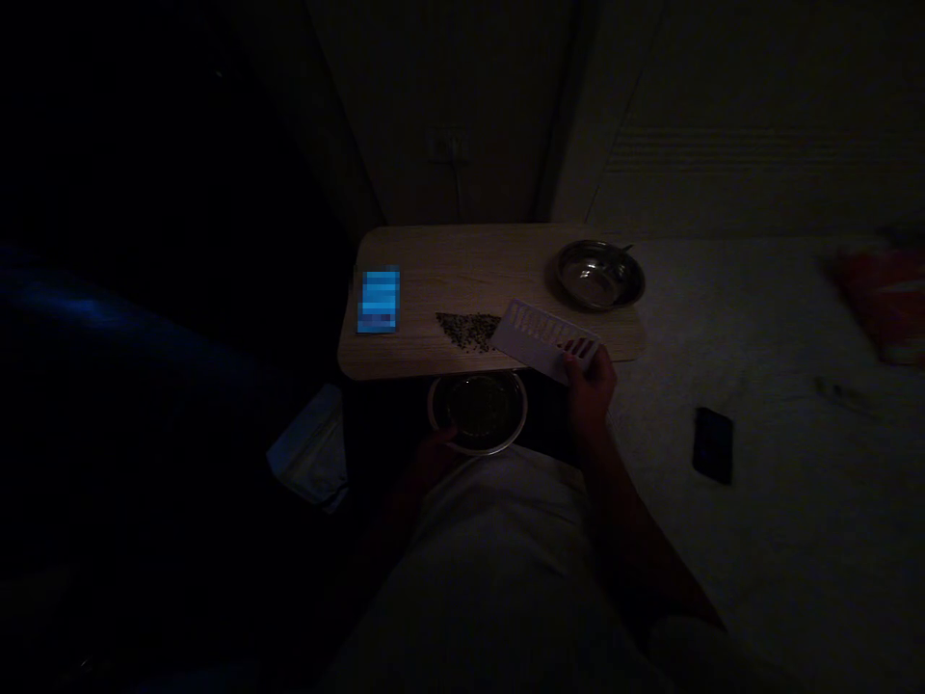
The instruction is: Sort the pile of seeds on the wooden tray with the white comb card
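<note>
My right hand (593, 387) grips the right end of a pale flat card with a row of slots (531, 349), tilted over the small table (462, 265). The card's left end meets a spread of small dark grains or seeds (469, 330) on the tabletop. Below the table's front edge, my left hand (437, 445) holds the rim of a round metal bowl (521, 424) at its lower left. Something dim lies inside this bowl, too dark to make out. The left fingers are mostly in shadow.
Another metal bowl (599, 280) with a utensil handle over its rim stands at the table's back right. A lit phone screen (378, 301) is at the left. A dark phone (713, 445) lies on the pale surface to the right, with a red item (885, 299) beyond.
</note>
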Action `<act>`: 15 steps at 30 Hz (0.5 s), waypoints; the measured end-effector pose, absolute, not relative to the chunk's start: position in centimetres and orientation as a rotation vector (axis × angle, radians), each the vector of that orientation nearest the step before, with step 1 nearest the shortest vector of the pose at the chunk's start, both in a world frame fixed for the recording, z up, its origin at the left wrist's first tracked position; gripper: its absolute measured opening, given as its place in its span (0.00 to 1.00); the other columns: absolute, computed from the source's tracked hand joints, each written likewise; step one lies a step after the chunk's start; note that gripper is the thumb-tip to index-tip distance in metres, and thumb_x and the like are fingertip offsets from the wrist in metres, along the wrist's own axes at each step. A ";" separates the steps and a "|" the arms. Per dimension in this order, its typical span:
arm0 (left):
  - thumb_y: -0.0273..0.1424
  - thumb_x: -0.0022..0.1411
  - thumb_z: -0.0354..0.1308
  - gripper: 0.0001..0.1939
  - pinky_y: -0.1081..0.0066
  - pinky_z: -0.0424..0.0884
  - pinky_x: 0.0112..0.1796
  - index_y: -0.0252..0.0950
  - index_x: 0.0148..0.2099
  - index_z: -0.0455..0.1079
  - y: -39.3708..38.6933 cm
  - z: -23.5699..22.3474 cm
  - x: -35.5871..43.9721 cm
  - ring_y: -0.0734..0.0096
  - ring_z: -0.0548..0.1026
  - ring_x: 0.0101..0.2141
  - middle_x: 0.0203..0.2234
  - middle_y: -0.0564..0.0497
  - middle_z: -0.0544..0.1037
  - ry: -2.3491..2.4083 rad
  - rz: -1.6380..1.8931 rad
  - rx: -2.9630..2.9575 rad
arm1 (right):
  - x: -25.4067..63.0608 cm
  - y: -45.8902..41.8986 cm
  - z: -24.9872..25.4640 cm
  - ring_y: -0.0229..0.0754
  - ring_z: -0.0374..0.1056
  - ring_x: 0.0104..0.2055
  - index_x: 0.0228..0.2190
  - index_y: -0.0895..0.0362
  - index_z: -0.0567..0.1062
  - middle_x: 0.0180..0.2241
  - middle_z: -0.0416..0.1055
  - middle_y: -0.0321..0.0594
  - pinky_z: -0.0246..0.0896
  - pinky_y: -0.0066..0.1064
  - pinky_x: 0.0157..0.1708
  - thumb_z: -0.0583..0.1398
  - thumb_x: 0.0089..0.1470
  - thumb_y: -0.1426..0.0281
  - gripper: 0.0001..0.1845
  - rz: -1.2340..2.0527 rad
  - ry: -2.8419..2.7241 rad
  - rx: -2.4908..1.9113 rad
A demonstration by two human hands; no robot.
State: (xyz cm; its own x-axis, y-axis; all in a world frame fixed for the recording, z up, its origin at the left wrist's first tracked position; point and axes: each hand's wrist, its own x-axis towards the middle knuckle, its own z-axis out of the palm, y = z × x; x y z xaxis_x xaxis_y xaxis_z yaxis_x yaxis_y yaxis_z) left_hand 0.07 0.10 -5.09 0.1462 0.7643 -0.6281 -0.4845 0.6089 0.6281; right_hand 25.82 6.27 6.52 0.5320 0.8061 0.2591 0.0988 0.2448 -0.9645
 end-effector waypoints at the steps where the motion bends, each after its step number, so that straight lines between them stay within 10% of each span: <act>1: 0.31 0.44 0.72 0.14 0.54 0.71 0.52 0.39 0.36 0.77 0.2 -4.9 0.1 0.44 0.76 0.53 0.35 0.46 0.84 1.083 0.926 0.307 | 25.8 6.2 6.5 0.40 0.67 0.36 0.34 0.56 0.73 0.33 0.73 0.37 0.64 0.34 0.42 0.64 0.51 0.65 0.10 0.600 -0.913 -1.253; 15: 0.37 0.47 0.70 0.16 0.52 0.71 0.50 0.37 0.39 0.78 0.2 -4.3 0.5 0.44 0.78 0.47 0.33 0.45 0.84 1.088 0.909 0.299 | 25.4 5.8 6.8 0.40 0.68 0.36 0.35 0.56 0.74 0.33 0.74 0.37 0.66 0.33 0.40 0.65 0.50 0.64 0.11 0.630 -0.910 -1.246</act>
